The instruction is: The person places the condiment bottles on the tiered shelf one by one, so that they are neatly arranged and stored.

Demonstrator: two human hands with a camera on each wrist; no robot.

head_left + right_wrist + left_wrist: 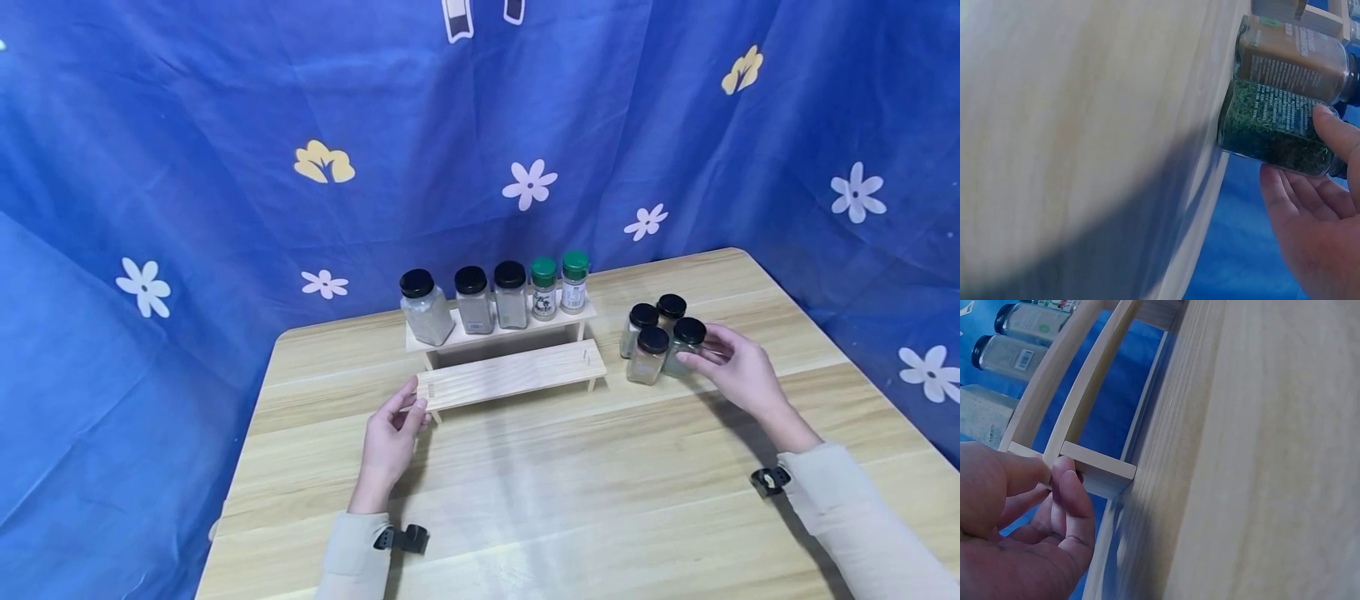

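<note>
Head view, nearest first: two pale sleeves (pixel 356 554) with dark wrist straps (pixel 402 540) reach over the wood-grain worktop (pixel 570 517). The left hand (pixel 388 446) pinches the left end of the wooden rack's lower shelf (pixel 510 374) between thumb and fingers. If that pinch tugs or lifts, the rack could skew, and since its two tiers look close together, a jolt might reach the jars behind.

Off to the right, the right hand (pixel 738 375) grasps the herb jar (pixel 1279 125), thumb on one side and fingers on the other, up near its black lid. The jar appears to stand upright on the worktop, right of the rack. Its hold is high, so a slip on smooth glass seems the likeliest trouble; the base could swing and tip its neighbours. The brown-filled jar (pixel 1294 59) sits right against it, with a left jar (pixel 636 340) and a back jar (pixel 670 308) crowded close by, so a sideways pull risks knocking one over.

Farther back, the upper shelf (pixel 495 335) carries a large jar (pixel 427 315), two mid-sized black-lidded jars (pixel 475 312) and two green-capped shakers (pixel 573 292). The large one leans in this view, though I cannot tell whether it truly tilts. Behind everything hangs blue flowered cloth (pixel 420 208)
</note>
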